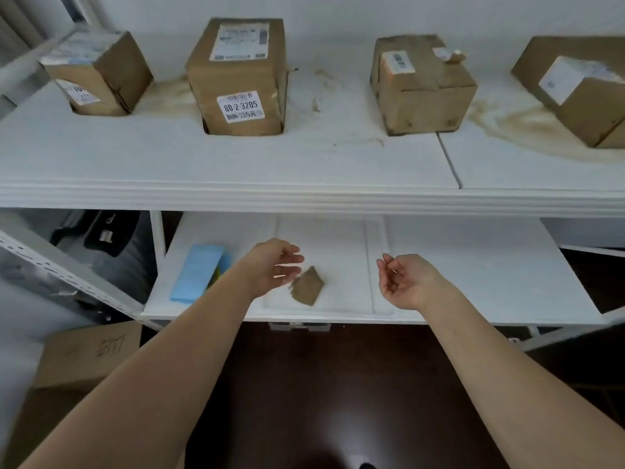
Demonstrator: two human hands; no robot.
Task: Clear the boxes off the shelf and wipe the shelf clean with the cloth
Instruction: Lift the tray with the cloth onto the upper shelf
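Several cardboard boxes stand on the upper white shelf [236,164]: a small one [101,76] at far left, a tall labelled one [238,79] left of centre, a squat one [422,89] right of centre, and a tilted one [581,89] at the right edge. Brown stains streak the shelf between them. On the lower shelf [473,272] lies a folded blue cloth [198,272] at the left. My left hand [274,265] and my right hand [406,282] hover over the lower shelf with fingers loosely curled, holding nothing.
A torn scrap of brown cardboard [307,286] lies on the lower shelf just right of my left hand. A larger cardboard box [88,353] sits on the dark floor at lower left. A perforated metal rack post [67,275] slants along the left.
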